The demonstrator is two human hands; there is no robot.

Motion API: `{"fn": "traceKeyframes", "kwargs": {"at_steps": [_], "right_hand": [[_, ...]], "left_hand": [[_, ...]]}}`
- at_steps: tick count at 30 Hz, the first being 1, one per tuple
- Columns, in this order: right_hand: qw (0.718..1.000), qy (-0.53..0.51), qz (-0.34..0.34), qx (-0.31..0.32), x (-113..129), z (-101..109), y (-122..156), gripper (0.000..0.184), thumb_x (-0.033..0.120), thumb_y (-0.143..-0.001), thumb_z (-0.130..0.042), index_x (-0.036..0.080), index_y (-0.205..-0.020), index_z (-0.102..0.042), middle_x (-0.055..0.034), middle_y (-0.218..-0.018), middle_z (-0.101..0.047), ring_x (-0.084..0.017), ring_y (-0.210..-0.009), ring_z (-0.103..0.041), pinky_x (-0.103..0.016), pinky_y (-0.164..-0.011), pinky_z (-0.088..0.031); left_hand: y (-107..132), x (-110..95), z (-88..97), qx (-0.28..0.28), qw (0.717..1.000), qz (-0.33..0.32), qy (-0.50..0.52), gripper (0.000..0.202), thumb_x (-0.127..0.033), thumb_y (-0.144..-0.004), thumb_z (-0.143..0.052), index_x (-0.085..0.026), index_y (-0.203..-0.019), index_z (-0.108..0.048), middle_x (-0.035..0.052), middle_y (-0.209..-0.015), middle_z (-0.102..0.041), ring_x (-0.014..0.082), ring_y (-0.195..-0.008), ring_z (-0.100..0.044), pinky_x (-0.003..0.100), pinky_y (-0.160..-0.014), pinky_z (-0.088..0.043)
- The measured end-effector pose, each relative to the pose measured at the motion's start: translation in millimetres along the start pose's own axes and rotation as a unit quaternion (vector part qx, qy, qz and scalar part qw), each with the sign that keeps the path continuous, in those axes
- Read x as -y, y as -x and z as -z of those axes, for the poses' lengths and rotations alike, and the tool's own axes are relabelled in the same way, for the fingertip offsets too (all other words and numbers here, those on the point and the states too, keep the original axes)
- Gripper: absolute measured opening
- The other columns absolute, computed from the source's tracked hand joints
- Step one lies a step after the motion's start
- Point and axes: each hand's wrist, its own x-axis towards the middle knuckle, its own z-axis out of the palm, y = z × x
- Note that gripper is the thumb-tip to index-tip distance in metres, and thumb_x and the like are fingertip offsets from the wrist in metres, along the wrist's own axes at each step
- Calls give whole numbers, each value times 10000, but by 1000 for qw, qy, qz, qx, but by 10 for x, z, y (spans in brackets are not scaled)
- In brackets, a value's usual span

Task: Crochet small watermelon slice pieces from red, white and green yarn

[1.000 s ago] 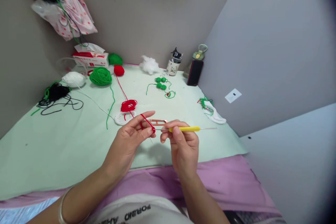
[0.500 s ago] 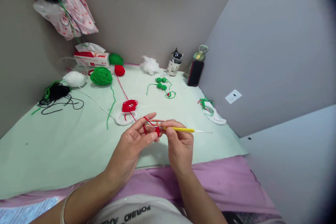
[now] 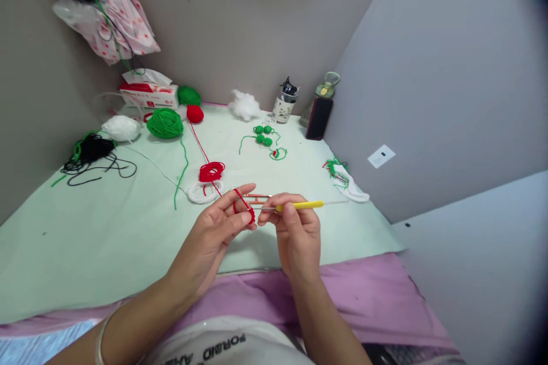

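My left hand pinches a small red crochet piece, with red yarn looped over its forefinger. That strand runs back across the mat to a red yarn coil and a red ball. My right hand grips a yellow-handled crochet hook, its metal tip pointing left into the red piece. Both hands hover above the pale green mat near its front edge. A pair of red-handled scissors lies on the mat just behind my fingers.
On the mat lie a green yarn ball, black yarn, a white yarn ring, small green crochet balls, white stuffing, a jar, a dark phone and a tissue box. Grey walls enclose the table.
The right hand pushed the hook left toward the red piece, then drew it back right a little. The left hand kept its pinch and barely moved.
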Motion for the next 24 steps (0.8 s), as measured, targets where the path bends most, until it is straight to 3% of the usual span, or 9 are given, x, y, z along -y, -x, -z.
{"fn": "traceKeyframes", "kwargs": {"at_steps": [14, 24], "right_hand": [[999, -41, -21, -18, 64, 7, -8, 224, 348, -987, -662, 199, -863, -774, -3, -826, -687, -109, -658, -699, -243, -650, -593], [999, -38, -18, -6, 47, -4, 9, 204, 323, -1003, -636, 210, -890, -764, -3, -834, -697, -117, -645, -693, -269, -632, -603]], "left_hand": [[5, -13, 45, 10, 1000, 4, -4, 356, -268, -815, -842, -256, -1170, -806, -32, -829, -675, 103, -777, -637, 219, -821, -504], [-14, 13, 45, 9, 999, -7, -31, 313, -258, -818, -831, -251, -1130, -808, -27, -842, -686, 102, -763, -638, 228, -822, -507]]}}
